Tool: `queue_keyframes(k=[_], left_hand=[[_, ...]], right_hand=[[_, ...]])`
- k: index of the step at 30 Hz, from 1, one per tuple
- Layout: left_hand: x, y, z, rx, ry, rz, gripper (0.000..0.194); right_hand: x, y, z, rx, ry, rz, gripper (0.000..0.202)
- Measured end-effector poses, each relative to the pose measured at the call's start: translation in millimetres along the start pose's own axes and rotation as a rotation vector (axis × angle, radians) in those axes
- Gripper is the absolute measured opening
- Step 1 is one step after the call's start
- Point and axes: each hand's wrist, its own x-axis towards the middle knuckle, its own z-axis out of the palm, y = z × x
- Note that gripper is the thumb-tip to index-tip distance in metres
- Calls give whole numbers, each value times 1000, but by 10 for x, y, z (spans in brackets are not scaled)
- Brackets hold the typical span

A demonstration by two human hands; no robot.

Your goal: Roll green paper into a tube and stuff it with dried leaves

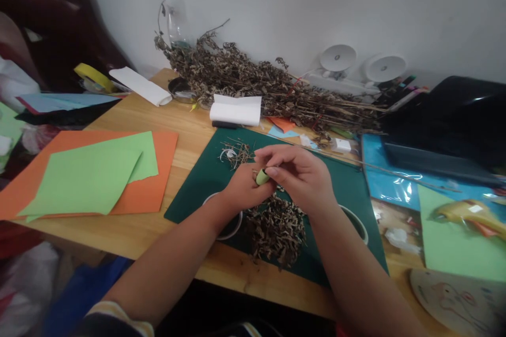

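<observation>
My left hand [248,185] is closed around a small light-green roll [261,177] above the green cutting mat [340,168]. At the roll's upper end, the fingertips of my right hand [302,174] are pinched together; anything between them is too small to make out. Below both hands lies a pile of dried leaves [276,231] on the mat. Behind my left hand is a small heap of thin stalks [239,154] with a white ring-like piece [228,155]. Two round containers, one white-rimmed [237,229] and one at the right [361,229], are partly hidden by my forearms.
A large bundle of dried plants [245,73] lies along the wall, behind a white paper roll [235,110]. Green paper [87,174] rests on orange sheets [168,168] at the left. Farther right are a blue packet [371,168] and a yellow glue gun [466,210].
</observation>
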Motion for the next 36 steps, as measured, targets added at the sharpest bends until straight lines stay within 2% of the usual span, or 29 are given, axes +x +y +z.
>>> queue_keyframes(k=[5, 13, 19, 22, 29, 36], left_hand=[[0, 35, -13, -9, 7, 1, 19], [-3, 75, -15, -41, -9, -5, 19], [6, 72, -19, -25, 2, 54, 20], [7, 56, -24, -7, 0, 71, 23], [10, 42, -15, 2, -1, 76, 24], [4, 27, -16, -60, -1, 103, 19]], right_hand=[[36, 25, -55, -152, -5, -156, 5], [25, -29, -162, -444, -104, -346, 13], [30, -66, -150, -473, -98, -319, 14], [34, -78, -163, -468, -94, -352, 14], [55, -108, -245, -584, -198, -429, 5], [64, -144, -246, -646, -306, -379, 15]])
